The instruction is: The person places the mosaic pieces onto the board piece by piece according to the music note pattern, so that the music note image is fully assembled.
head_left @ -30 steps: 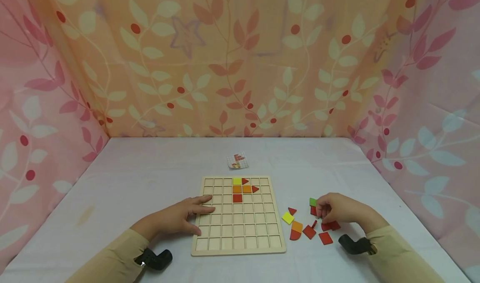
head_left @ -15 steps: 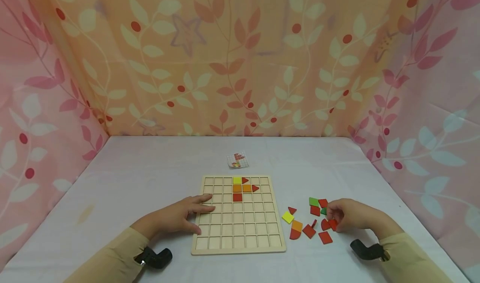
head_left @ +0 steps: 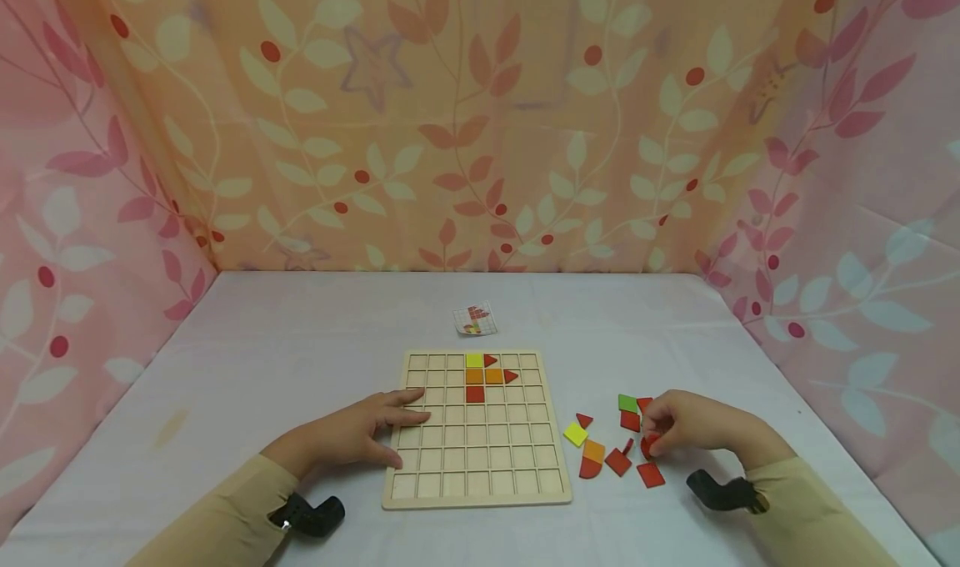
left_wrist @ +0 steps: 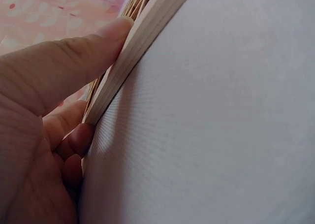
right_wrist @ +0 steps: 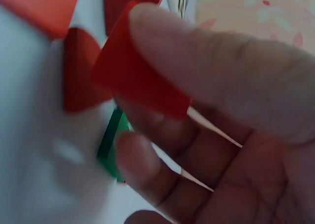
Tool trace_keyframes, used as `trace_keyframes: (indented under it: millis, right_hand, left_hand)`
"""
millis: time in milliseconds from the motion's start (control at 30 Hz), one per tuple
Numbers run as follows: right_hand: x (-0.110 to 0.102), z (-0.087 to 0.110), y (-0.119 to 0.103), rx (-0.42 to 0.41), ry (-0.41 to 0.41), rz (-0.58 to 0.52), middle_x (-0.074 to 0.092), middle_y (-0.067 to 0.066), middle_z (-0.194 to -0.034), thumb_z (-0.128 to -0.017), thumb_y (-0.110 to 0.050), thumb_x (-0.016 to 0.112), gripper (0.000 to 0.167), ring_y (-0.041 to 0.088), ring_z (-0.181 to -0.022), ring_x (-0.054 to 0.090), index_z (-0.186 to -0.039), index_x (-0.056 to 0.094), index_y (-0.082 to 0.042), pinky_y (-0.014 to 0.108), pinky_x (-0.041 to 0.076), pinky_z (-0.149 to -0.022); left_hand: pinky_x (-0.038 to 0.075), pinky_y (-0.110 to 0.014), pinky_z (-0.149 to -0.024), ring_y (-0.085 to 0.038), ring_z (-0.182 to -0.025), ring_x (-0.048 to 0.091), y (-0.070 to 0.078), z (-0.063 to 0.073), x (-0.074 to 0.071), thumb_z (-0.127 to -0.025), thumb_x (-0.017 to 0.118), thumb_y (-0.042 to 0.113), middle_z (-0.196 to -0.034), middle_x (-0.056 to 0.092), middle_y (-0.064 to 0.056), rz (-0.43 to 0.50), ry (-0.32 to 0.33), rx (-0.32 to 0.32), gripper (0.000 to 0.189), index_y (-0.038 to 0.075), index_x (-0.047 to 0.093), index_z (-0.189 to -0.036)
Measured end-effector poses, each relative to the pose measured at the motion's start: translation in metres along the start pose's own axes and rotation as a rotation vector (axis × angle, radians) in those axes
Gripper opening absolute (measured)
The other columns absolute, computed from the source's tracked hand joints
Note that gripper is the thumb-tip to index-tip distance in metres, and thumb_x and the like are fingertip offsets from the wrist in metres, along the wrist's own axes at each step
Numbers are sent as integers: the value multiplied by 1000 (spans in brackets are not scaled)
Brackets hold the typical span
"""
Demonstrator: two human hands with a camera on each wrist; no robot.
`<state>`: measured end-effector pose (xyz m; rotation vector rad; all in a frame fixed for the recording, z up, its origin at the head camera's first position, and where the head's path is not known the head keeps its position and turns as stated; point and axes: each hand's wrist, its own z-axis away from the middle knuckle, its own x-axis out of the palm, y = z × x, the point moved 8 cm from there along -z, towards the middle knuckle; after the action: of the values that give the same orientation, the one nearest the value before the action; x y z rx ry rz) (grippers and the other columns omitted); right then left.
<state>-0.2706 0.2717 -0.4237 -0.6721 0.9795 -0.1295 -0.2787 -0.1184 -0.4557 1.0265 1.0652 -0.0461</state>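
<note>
My left hand (head_left: 348,434) rests at the left edge of the wooden grid board (head_left: 517,467), fingers spread over its rim; the left wrist view shows the thumb (left_wrist: 115,34) on that edge. Between thumb and fingers my right hand (head_left: 697,421) pinches a red tile (right_wrist: 130,76), partly hidden by the thumb. Close by lie a red rounded piece (right_wrist: 81,71) and a green piece (right_wrist: 113,143). Set in the board's upper cells are a yellow square (head_left: 474,360), two orange squares (head_left: 474,376), a red square (head_left: 475,394) and two red triangles (head_left: 511,377).
Right of the board lie loose tiles: a yellow square (head_left: 576,434), an orange square (head_left: 594,451), a light green tile (head_left: 627,403) and several red ones. A small printed card (head_left: 475,318) lies beyond the board. Patterned curtains (head_left: 480,133) surround the white table (head_left: 300,325).
My right hand first drew back to the right onto a red tile among the loose pieces, then came slightly left with it pinched. The left hand has stayed on the board.
</note>
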Motion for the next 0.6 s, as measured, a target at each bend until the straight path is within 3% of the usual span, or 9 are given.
trace_keyframes:
  millis: [200, 433, 600]
  right_hand:
    - [6, -13, -11, -27, -31, -89, 61, 2, -72, -78, -20, 72, 14, 19, -70, 56, -79, 63, -10, 31, 46, -65]
    - [4, -28, -23, -73, 26, -103, 63, 5, -71, -81, -18, 69, 10, 24, -63, 56, -78, 62, -11, 32, 46, -55]
    - [-1, -44, -32, -41, 96, -119, 62, 6, -71, -81, -18, 69, 7, 23, -63, 54, -78, 65, -13, 33, 45, -56]
  left_hand:
    - [18, -56, -104, -30, -137, 15, 2, 0, -1, -71, 72, 46, -151, 21, 1, -1, -1, 7, 70, 28, 48, -134]
    - [19, -56, -103, -29, -137, 15, 2, -1, -1, -71, 72, 44, -151, 21, 1, 11, -2, 10, 70, 27, 48, -134]
    - [19, -55, -104, -29, -137, 15, 2, -1, -2, -70, 73, 44, -151, 22, 0, 11, 1, 13, 70, 27, 48, -134]
